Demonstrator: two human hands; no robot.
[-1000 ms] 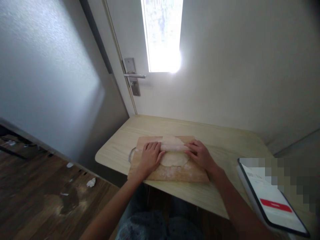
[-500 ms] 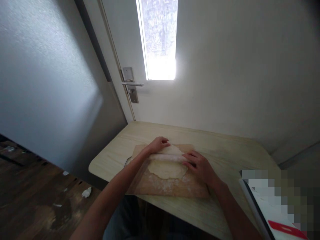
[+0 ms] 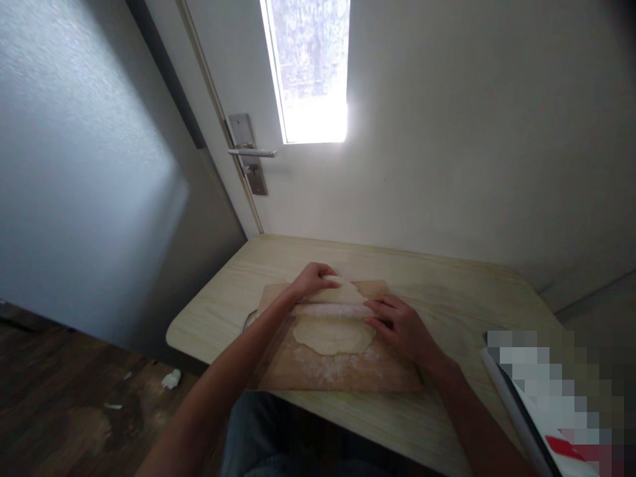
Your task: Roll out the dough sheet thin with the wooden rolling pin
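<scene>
A flat, uneven sheet of dough (image 3: 334, 336) lies on a wooden board (image 3: 338, 379) dusted with flour. Across it rests a pale, flour-coated rolling pin (image 3: 332, 309), with dough showing on both its near and far sides. My left hand (image 3: 314, 279) reaches over the pin's left end and pinches the far edge of the dough between thumb and fingers. At the pin's right end, my right hand (image 3: 395, 321) has its thumb and fingers closed around it. My left forearm hides the pin's left end.
The board sits on a light wood-grain table (image 3: 462, 291) with rounded corners. A metal ring (image 3: 244, 322) shows at the board's left. Partly blurred, a white and red object (image 3: 527, 411) lies at the table's right. Behind stands a door with a handle (image 3: 253, 153).
My left hand has lifted the far edge of the dough slightly. My right hand stays at the pin's right end. The camera view has shifted a little.
</scene>
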